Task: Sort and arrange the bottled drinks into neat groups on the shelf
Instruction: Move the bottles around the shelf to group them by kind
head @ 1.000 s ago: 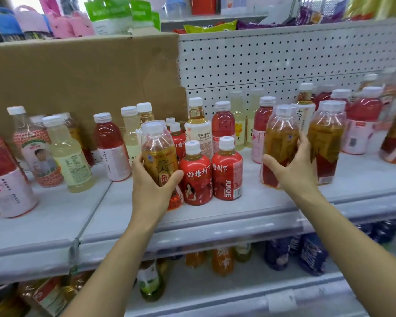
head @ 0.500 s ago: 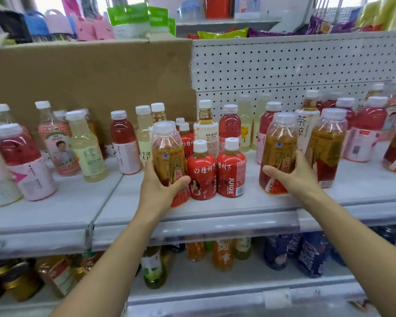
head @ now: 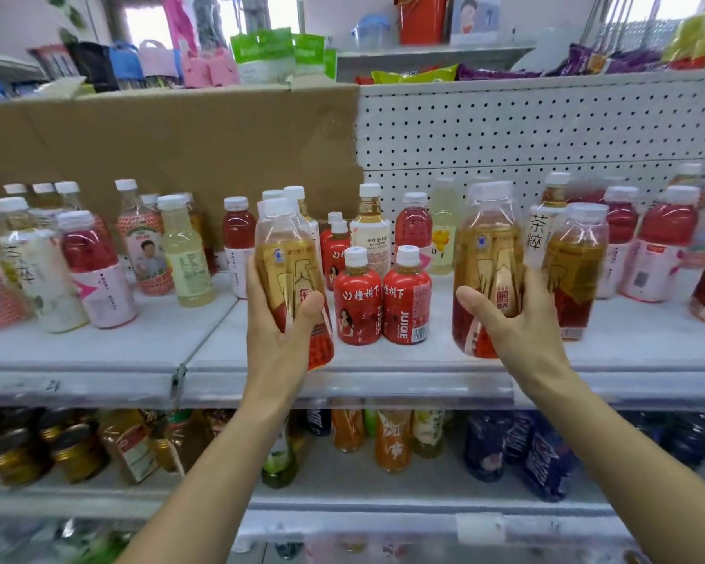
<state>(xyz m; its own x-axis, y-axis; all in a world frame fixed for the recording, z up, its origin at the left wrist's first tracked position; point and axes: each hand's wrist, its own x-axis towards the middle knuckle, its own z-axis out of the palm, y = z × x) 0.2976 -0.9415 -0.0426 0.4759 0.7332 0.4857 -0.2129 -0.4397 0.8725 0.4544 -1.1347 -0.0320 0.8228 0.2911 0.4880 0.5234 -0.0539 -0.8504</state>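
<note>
Shelf [head: 98, 356], front edge. Left hand [head: 279, 335] grips one large amber tea bottle [head: 285, 254]; right hand [head: 517, 331] grips its twin [head: 487, 254] (a third amber bottle [head: 574, 262] stands just beside). Carry both upright, low-held, round the two small red bottles [head: 359, 303] between them.

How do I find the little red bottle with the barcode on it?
Look at the grey middle shelf, below where the white pegboard panel begins. Between the left hand and right hand stand two small red-labelled plastic bottles with white caps; take the right-hand one. Only it shows a barcode and sideways letters, while its twin shows a drawn woman.
</note>
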